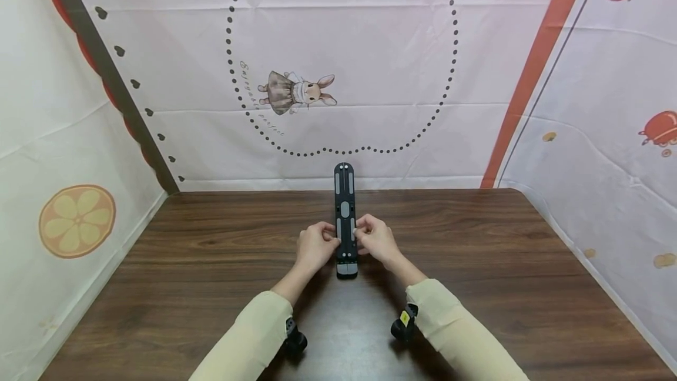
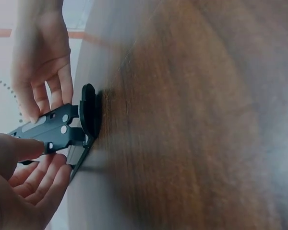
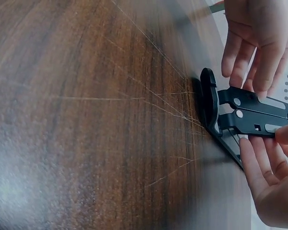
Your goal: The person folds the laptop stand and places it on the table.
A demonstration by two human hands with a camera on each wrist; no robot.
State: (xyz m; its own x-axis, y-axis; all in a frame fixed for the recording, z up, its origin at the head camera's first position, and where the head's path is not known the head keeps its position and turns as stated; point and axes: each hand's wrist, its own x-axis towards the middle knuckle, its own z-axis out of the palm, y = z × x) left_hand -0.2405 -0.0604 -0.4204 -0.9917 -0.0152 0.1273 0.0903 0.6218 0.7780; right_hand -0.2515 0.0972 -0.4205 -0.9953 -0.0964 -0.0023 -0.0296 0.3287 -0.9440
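Pinches the stand (image 1: 345, 210) with the left hand (image 1: 315, 246) and the right hand (image 1: 377, 239) at opposite sides, with thumbs over and partly curled fingers under. Holds it tilted, with far end raised, midway between the left and right edges of the table (image 1: 227, 246).

A slim black stand (image 1: 346, 232) slants up from the table (image 1: 233, 234).
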